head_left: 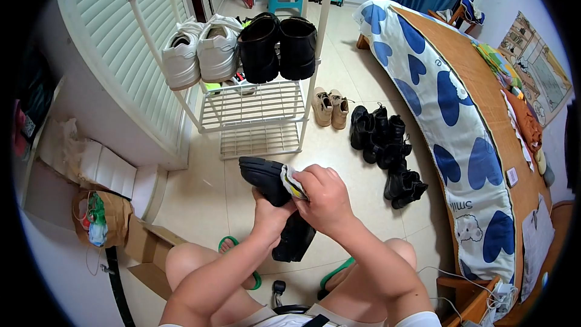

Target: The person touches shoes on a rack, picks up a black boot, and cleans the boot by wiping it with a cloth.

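Note:
My left hand [271, 217] is closed around a black shoe [265, 177] held up in front of my knees, its dark sole edge showing. Against that shoe, my right hand [325, 198] presses a greyish-white cloth [292, 183] with a yellow patch, fingers bent over it. Below my hands is another black shoe or boot part [295, 241], partly covered by them; whether it rests on the floor I cannot tell.
Ahead stands a white metal shoe rack [254, 128] with white sneakers [219, 51] and black shoes [296, 48] on top. Beige shoes [331, 109] and several black boots [404, 188] line the floor beside the bed [448, 127]. A cardboard box [148, 254] is at left.

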A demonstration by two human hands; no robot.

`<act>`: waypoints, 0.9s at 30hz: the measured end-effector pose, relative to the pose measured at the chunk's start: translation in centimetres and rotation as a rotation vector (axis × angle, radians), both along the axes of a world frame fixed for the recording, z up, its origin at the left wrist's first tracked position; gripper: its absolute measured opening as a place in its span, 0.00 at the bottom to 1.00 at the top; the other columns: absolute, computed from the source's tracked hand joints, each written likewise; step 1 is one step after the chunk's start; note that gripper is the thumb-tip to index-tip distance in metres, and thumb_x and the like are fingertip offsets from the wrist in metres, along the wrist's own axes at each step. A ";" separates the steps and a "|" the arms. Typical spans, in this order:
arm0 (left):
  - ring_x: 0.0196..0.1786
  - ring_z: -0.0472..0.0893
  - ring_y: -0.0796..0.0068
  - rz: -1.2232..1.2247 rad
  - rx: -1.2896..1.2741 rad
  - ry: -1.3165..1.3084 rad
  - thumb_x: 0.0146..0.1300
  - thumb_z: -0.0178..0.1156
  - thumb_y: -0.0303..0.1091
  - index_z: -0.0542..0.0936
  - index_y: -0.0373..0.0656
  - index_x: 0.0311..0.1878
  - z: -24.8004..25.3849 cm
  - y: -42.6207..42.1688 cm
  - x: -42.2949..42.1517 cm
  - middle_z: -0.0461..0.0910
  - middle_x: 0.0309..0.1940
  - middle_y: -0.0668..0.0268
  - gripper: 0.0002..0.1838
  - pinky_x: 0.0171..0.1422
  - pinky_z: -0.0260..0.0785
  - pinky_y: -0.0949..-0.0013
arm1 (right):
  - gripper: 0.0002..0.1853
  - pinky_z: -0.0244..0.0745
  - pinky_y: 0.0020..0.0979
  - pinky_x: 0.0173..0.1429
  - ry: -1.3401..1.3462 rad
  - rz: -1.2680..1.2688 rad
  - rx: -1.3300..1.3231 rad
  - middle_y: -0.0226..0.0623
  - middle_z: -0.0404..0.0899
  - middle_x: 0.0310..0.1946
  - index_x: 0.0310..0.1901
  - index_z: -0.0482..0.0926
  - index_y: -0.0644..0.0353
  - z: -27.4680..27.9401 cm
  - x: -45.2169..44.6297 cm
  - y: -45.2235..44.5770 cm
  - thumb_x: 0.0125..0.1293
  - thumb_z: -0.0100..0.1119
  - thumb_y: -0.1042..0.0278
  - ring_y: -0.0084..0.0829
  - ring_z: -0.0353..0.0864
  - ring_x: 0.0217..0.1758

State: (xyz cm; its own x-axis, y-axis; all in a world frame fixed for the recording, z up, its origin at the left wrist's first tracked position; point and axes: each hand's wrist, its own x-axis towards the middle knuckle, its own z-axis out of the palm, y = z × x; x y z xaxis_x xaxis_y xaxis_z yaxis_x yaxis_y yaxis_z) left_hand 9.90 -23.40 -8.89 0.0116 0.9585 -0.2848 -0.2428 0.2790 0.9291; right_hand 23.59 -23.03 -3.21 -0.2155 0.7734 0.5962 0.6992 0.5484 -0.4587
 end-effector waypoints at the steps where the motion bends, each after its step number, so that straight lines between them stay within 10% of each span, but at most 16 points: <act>1: 0.59 0.75 0.66 0.001 -0.018 -0.013 0.51 0.72 0.23 0.56 0.40 0.65 -0.2 0.2 -0.1 0.71 0.57 0.58 0.43 0.65 0.70 0.65 | 0.20 0.72 0.39 0.43 -0.017 -0.002 0.007 0.38 0.77 0.35 0.43 0.80 0.59 0.0 0.0 0.1 0.44 0.70 0.75 0.42 0.77 0.35; 27: 0.52 0.80 0.66 0.077 0.009 -0.179 0.53 0.62 0.13 0.62 0.42 0.63 2.6 1.0 -2.4 0.75 0.51 0.61 0.34 0.56 0.79 0.62 | 0.20 0.73 0.39 0.39 -0.149 0.007 -0.195 0.37 0.76 0.33 0.41 0.79 0.57 -0.9 1.6 -0.2 0.43 0.71 0.76 0.42 0.78 0.32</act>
